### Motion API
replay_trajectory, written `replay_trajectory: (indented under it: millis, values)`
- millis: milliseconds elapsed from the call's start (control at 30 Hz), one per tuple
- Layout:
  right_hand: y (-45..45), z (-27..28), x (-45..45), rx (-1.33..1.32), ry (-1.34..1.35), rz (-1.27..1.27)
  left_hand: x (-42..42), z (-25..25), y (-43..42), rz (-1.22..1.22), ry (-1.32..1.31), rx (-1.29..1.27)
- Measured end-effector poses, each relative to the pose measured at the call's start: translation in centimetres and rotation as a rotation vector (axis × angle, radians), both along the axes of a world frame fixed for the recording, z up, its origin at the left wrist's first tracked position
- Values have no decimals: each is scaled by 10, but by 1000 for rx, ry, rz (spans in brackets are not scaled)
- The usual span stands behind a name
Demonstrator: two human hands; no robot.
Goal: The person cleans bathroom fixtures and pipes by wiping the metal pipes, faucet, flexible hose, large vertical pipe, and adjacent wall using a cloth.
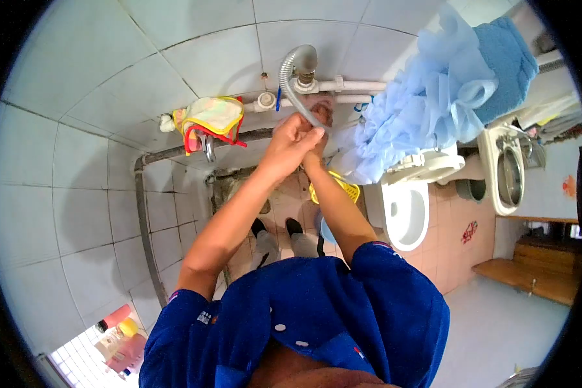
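A grey flexible corrugated hose curves down from a fitting on the tiled wall. Its lower part runs into my hands. My left hand is closed, its thumb and fingers pressed around the hose. My right hand lies close behind and beside it, partly covered by the left, with its fingers curled about the same stretch of hose. The hose's end is hidden between the hands. Beside the hose, a thin blue lever sticks out near the white pipe.
A yellow, white and red cloth hangs over a tap at left. Pale blue ruffled mesh and a blue towel hang at right. Below are a yellow basket, a toilet and a washbasin. A dark pipe follows the wall.
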State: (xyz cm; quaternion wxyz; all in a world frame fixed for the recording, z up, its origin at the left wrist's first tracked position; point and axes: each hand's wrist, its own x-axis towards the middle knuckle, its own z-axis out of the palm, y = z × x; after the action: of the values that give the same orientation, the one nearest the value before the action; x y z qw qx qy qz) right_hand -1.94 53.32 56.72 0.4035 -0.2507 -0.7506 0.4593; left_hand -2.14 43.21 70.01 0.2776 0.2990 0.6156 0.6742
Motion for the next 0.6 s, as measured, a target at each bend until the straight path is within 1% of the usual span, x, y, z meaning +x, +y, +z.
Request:
replay_trajectory:
  millis: [67,167,233,267,333,400,533,600]
  values:
    - [9,11,5,19,-26,-18,11,6,-1,-134,-243,-23]
    - [-2,33,5,260,-97,132,41,28,-14,-260,-329,70]
    - [-1,38,5,324,-123,173,48,36,-22,-329,-374,124]
    - [5,40,10,309,-135,154,48,38,-25,-374,-413,156]
    - [21,35,18,195,-148,24,46,42,-30,-417,-460,187]
    - [38,36,30,116,-135,-141,38,45,-35,-454,-498,145]
    - [65,50,23,94,-134,-277,35,36,-37,-451,-575,164]
    - [71,52,19,91,-148,-348,34,35,-37,-376,-547,161]
